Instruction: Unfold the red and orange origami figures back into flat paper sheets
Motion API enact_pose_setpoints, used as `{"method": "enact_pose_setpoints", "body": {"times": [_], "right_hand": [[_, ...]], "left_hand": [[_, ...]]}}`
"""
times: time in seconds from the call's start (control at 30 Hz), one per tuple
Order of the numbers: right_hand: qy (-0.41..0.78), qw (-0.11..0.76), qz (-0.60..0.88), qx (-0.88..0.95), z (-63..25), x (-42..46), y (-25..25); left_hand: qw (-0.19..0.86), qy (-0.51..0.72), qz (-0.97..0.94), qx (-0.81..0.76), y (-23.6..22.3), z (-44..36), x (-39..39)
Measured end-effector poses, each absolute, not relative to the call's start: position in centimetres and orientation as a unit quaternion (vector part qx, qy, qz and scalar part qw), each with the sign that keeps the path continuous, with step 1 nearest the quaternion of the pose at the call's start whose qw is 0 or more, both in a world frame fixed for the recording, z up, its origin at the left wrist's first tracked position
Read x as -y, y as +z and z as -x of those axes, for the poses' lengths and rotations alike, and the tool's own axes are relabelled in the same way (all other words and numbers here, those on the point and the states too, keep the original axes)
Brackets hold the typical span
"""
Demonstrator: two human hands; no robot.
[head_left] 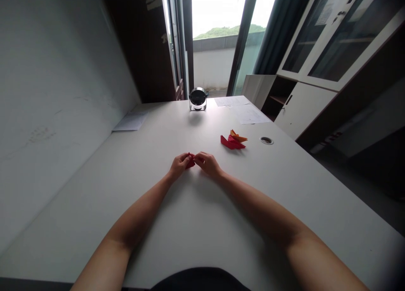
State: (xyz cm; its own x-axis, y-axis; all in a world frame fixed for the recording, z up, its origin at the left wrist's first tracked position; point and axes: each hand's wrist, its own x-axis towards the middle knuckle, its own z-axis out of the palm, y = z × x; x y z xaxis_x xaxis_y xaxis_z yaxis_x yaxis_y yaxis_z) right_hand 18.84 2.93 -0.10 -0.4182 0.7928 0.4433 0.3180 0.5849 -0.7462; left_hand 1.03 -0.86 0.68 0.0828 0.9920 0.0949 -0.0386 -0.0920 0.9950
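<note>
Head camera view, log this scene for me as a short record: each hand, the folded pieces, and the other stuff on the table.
Left hand: holds a small red folded piece
Right hand: at the right edge of that piece; whether it grips is unclear
Other folded pieces: a larger red one and an orange one just behind it, both right of the hands
Far end: round black object on a metal stand
Papers: left sheets by the wall; right sheets
Surface: white table
</note>
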Motion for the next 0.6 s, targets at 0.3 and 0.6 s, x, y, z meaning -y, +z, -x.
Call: {"method": "enact_pose_setpoints", "body": {"times": [0.3,0.6], "right_hand": [[0.276,0.373,0.360,0.809,-18.83,-2.83,-0.52],[0.386,0.394,0.369,0.748,-19.05,-3.48,-0.40]], "left_hand": [[0.422,0.568,-0.535,-0.461,0.22,-0.65,0.34],[0.496,0.570,-0.500,-0.423,0.08,-0.16,0.18]]}}
